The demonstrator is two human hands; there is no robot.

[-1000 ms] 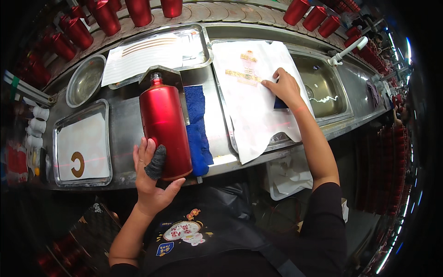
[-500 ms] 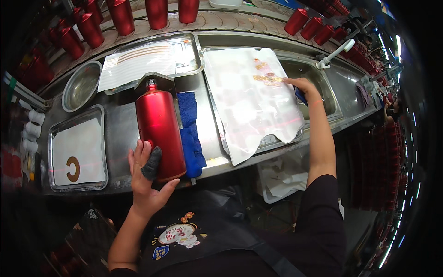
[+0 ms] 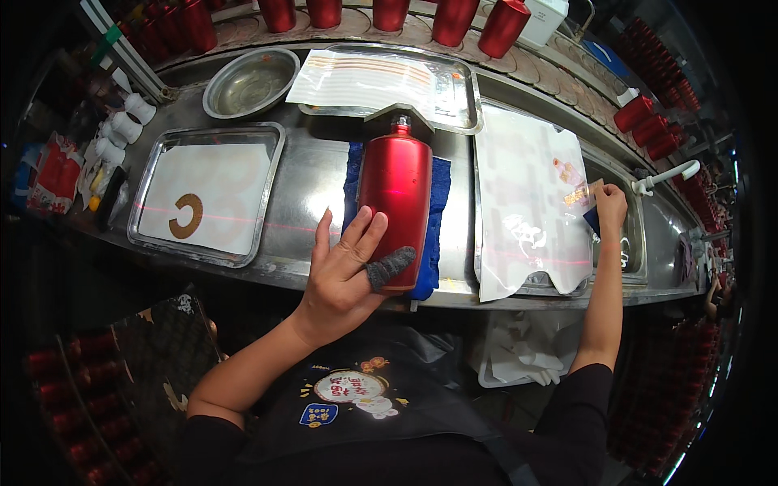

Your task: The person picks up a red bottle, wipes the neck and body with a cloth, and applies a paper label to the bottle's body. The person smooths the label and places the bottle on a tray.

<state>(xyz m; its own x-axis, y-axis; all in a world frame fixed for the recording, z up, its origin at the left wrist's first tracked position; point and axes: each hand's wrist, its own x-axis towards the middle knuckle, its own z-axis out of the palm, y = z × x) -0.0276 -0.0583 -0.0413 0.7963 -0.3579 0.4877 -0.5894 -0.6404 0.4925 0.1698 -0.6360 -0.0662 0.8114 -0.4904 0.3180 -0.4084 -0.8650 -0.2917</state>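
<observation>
A glossy red bottle [image 3: 395, 190] with a short threaded neck lies on a blue cloth [image 3: 438, 219], its neck in a dark angled rest [image 3: 421, 128]. My left hand [image 3: 344, 263] lies over its lower end, fingers spread on the side; a dark grey finger cot covers one finger, and the thumb is hidden. At the right edge of a white wet-looking sheet [image 3: 527, 211], my right hand [image 3: 609, 206] pinches the end of a gold-patterned decal strip [image 3: 577, 197]. A flat dark blue piece [image 3: 593, 220] sticks out below these fingers. A pinkish decal [image 3: 567, 172] lies beside the strip.
To the left, a metal tray [image 3: 271, 194] holds white paper with a brown C-shaped piece [image 3: 185, 216]. A metal bowl [image 3: 251, 85] and a tray with a striped sheet [image 3: 361, 81] stand behind. On the right are a sink [image 3: 636, 243] and white tap [image 3: 668, 176]. Red bottles [image 3: 324, 12] line the conveyor.
The view has swung left, shifting everything rightward. My left hand has slid so its fingers lie further across the bottle. My right hand stays at the decal strip, its fingers now more bent.
</observation>
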